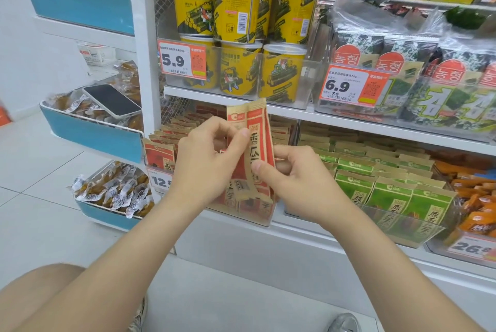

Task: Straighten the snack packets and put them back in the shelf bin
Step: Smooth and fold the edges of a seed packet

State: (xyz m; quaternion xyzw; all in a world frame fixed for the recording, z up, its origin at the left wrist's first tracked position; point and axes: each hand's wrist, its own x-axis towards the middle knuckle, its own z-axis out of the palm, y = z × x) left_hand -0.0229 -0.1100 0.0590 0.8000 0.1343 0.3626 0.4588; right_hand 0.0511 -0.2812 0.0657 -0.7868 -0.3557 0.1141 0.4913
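A small stack of red and tan snack packets [257, 127] stands upright between both hands, in front of the clear shelf bin [264, 217]. My left hand [206, 162] grips the stack's left side, thumb on the front. My right hand [292, 178] pinches its right edge, thumb across the front packet. More red packets [158, 153] of the same kind stand in rows inside the bin, behind my hands and to the left. The lower part of the held stack overlaps the bin's front wall.
Green packets [386, 192] fill the bin to the right, orange ones [475, 197] further right. Yellow tubs [236, 7] and seaweed packs [402, 82] sit on the shelf above. A phone [111, 101] lies on a blue side rack of wrapped snacks. My knee [40, 294] shows lower left.
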